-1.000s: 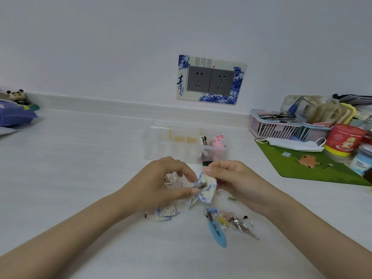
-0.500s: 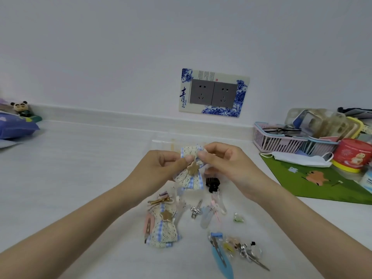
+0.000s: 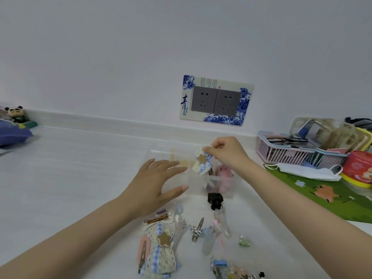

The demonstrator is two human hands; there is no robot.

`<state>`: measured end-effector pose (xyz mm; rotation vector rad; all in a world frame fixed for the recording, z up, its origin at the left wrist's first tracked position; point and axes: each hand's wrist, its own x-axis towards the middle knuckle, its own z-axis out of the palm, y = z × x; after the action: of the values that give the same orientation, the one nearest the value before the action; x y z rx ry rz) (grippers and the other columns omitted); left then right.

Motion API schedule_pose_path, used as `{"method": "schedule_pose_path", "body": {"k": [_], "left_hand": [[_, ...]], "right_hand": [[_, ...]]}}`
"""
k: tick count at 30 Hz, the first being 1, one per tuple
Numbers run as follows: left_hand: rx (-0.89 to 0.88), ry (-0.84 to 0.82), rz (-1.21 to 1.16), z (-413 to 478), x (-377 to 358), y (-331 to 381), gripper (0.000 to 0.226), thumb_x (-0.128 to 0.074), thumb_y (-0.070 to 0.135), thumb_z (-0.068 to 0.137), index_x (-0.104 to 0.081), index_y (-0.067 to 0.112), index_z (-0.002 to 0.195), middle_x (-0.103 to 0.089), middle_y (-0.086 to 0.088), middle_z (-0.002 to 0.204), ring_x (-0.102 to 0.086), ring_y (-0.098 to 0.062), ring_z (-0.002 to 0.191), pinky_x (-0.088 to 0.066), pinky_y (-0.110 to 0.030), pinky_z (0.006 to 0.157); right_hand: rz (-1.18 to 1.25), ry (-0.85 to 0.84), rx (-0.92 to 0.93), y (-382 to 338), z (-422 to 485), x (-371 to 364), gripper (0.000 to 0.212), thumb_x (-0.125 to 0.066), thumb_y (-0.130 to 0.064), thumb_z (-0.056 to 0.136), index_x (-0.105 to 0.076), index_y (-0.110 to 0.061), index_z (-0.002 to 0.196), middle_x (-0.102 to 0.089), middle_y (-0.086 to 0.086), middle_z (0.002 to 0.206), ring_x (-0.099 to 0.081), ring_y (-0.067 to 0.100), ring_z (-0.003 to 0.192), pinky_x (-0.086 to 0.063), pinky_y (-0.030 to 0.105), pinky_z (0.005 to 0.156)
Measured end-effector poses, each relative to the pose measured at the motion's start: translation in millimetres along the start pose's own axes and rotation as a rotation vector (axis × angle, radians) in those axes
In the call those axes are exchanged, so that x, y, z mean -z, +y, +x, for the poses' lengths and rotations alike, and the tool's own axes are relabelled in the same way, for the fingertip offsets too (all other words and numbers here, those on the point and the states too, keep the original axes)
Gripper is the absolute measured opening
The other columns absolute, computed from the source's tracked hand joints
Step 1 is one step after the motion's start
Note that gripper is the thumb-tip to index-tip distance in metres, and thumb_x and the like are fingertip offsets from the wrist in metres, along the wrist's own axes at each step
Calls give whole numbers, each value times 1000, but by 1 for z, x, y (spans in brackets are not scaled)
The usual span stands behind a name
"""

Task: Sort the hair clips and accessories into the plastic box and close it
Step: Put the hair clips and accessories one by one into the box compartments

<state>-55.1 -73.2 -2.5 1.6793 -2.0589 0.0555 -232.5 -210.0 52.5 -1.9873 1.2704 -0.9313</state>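
Observation:
My right hand [image 3: 226,152] pinches a lace bow clip with a tan star [image 3: 202,161] and holds it over the clear plastic box [image 3: 198,183]. The box stands open on the white table, with a pink accessory [image 3: 224,178] in its right compartment. My left hand [image 3: 156,184] is spread, fingers straight, at the box's left front side; I cannot tell whether it touches the box. A second lace bow clip with a star [image 3: 161,250] lies near me among several loose clips. A black claw clip [image 3: 215,200] sits just in front of the box.
A pink basket [image 3: 281,152] with glasses, a face mask [image 3: 302,170], a red tin [image 3: 360,168] and a green mat [image 3: 322,196] crowd the right. A blue bag [image 3: 12,133] and a panda toy [image 3: 15,113] lie far left. A wall socket [image 3: 216,100] is behind the box.
My left hand has let go of the bow clip and spread open by the box. My right hand has carried the clip up and forward, over the box.

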Motion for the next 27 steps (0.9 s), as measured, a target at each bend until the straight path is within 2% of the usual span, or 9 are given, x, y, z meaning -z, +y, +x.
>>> {"method": "schedule_pose_path", "body": {"k": [2,6,11,14,17,18,20,24,27], "left_hand": [[-17,-2,37,-2,-4,-2,65,-22,72,82,-34,42,139,-32,14,150,-25,-7,139,-3,-30,116],[-34,8,41,-2,-7,-5,63,-22,70,84,-32,43,139,-33,14,150,-26,-6,138,-2,-31,117],[-52,6,37,-3,-7,-7,63,-22,69,84,-31,43,140,-32,15,150,-27,-6,138,-3,-31,117],[-51,10,31,-2,-8,-7,63,-23,69,84,-32,42,140,-32,14,150,-27,-6,137,-3,-31,117],[-41,-15,31,-3,-6,-6,63,-23,68,84,-29,42,141,-30,14,152,-23,-6,140,-1,-30,117],[-42,-29,17,-4,-3,-4,64,-24,68,84,-27,42,142,-28,15,152,-20,-7,142,0,-29,117],[-48,-49,-38,-9,9,1,64,-29,68,83,-30,41,141,-31,15,150,-20,-6,141,-6,-27,116],[-18,-124,-149,-38,39,10,48,-46,70,75,-56,42,113,-56,24,118,-47,2,113,-45,-23,92],[64,-238,-250,-67,46,16,41,-60,68,70,-60,43,102,-59,24,105,-51,2,102,-47,-22,81]], "right_hand": [[-69,8,28,3,0,-7,19,-70,-23,80,-62,-13,67,-55,-4,60,-45,8,51,-35,22,52],[-113,1,73,5,1,-15,20,-69,-23,80,-60,-13,65,-54,-4,57,-48,11,55,-40,27,60],[-210,-128,246,7,-11,-10,22,-54,-39,90,-65,-20,96,-65,-9,90,-58,10,87,-45,28,80],[-296,-219,366,9,-27,-3,44,-32,-42,98,-71,-22,93,-70,-1,96,-57,11,97,-37,31,95],[-537,-327,417,13,-35,-4,52,-23,-39,100,-70,-17,94,-67,3,107,-51,14,113,-13,32,115],[-563,-334,422,13,-37,-4,49,-23,-38,100,-68,-17,98,-65,2,111,-48,13,118,-7,31,115],[-506,-290,466,12,-45,-2,47,-24,-40,99,-67,-22,101,-64,-5,111,-48,10,116,-11,32,115],[-252,-228,517,7,-77,8,42,-32,-45,94,-68,-25,98,-65,-13,107,-51,0,106,-30,21,100],[-123,-316,480,7,-105,8,40,-36,-47,92,-69,-26,98,-64,-15,106,-51,-3,107,-36,12,92]]}}
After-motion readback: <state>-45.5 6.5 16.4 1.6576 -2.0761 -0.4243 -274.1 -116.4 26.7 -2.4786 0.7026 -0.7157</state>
